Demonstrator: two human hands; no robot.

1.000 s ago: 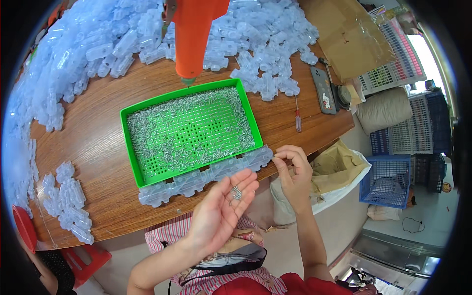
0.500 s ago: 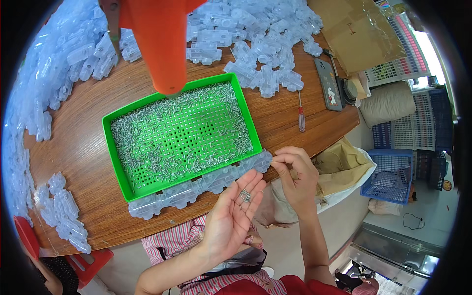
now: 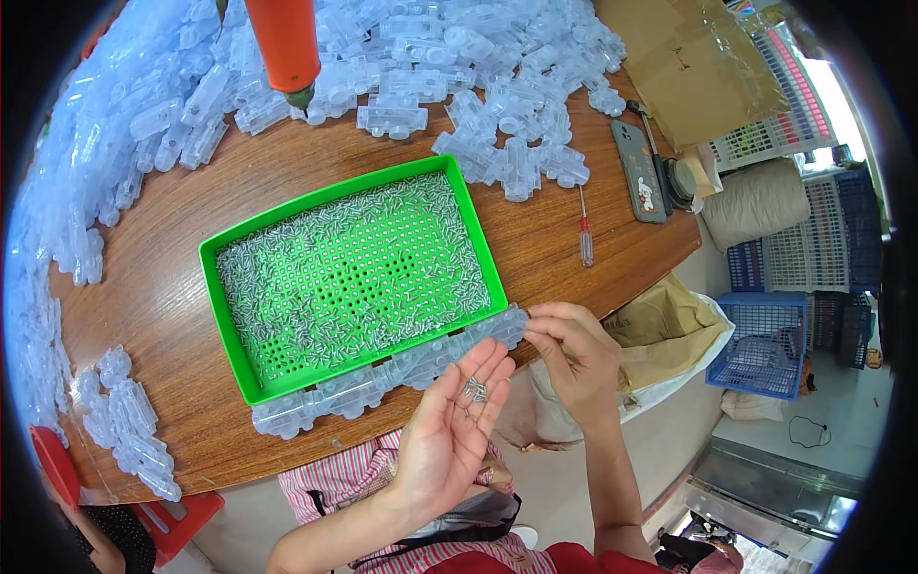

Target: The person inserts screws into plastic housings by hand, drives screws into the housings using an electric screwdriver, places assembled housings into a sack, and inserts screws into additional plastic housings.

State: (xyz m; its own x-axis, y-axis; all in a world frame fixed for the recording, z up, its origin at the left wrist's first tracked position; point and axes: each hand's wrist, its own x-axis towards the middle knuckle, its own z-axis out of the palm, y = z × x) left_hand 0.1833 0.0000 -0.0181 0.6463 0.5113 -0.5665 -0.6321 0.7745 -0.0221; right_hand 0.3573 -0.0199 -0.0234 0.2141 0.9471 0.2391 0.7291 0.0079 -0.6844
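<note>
My left hand point(image 3: 448, 430) is turned palm up, fingers stretched and lightly cupped, and several small silver screws point(image 3: 475, 389) lie on it. At the right end of a row of clear plastic housings point(image 3: 344, 387), my right hand point(image 3: 579, 359) pinches thumb and forefinger together over the last housing. What the fingertips hold, if anything, is too small to make out. The row runs along the front edge of a green perforated tray point(image 3: 236, 354), which holds a great many silver screws. Over the table's far side hangs an orange power screwdriver point(image 3: 287, 48), tip downward.
Clear housings are heaped along the far point(image 3: 411, 57) and left sides, with a smaller pile point(image 3: 124, 421) at the near left. A hand screwdriver point(image 3: 586, 239) and a phone point(image 3: 638, 172) lie on the right. Beyond the edge stand an open sack point(image 3: 669, 306) and a blue crate point(image 3: 760, 335).
The orange power screwdriver has risen away from the tray toward the far side. My right hand stays at the last housing, its fingertips pinched closer. My left hand still carries the screws.
</note>
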